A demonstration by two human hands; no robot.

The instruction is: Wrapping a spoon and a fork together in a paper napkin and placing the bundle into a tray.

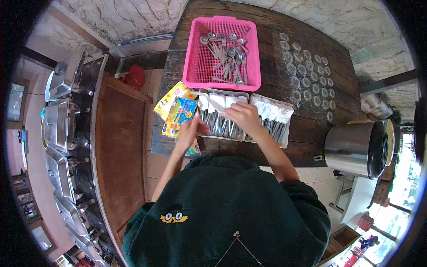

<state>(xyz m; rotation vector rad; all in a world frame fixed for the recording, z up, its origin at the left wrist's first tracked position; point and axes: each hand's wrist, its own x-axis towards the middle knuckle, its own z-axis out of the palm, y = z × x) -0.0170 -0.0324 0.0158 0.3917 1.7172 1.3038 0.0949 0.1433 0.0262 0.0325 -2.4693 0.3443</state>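
My right hand [243,117] is over the left clear plastic tray [246,100], its fingertips closed on a white paper napkin [215,102] that slants up to the left. My left hand [190,130] is by that tray's left edge, over a blue and yellow printed packet [181,111]. Its fingers are curled, and whether they hold something is hidden. Rows of metal cutlery [225,126] lie in the left tray, their upper ends wrapped in white paper. Beside it, the right plastic tray [286,137] holds more cutlery with white paper wraps [275,110].
A pink plastic basket [188,56] with loose spoons and forks stands beyond the trays. Several upturned glasses [307,81] cover the wooden table's [267,20] right side. A large steel container [348,148] is at the right edge. Steel chafing dishes [56,125] line the left counter.
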